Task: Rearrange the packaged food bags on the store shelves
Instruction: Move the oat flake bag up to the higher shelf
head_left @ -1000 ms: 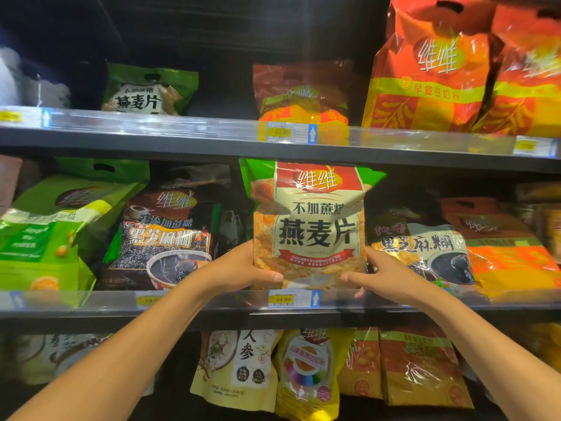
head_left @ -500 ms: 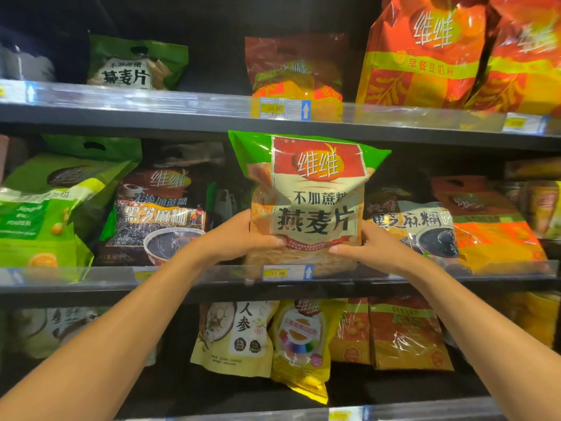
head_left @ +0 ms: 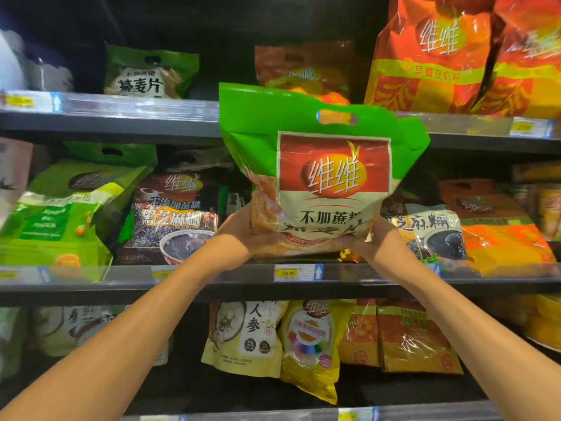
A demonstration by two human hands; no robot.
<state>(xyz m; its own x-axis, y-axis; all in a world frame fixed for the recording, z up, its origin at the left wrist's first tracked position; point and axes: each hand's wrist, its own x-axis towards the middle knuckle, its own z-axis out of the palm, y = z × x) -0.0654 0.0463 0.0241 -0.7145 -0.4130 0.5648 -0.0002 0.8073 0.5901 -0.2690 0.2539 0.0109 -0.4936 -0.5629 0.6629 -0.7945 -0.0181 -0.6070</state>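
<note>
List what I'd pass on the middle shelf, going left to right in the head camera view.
light green bag → dark sesame bag → left hand → green oat bag, gripped at its bottom by both hands → right hand → second sesame bag → orange bag

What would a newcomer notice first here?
The green oat bag, dead centre, gripped at its bottom corners by the left hand and right hand in front of the middle shelf. Then the big orange bags standing on the top shelf, upper right.
</note>
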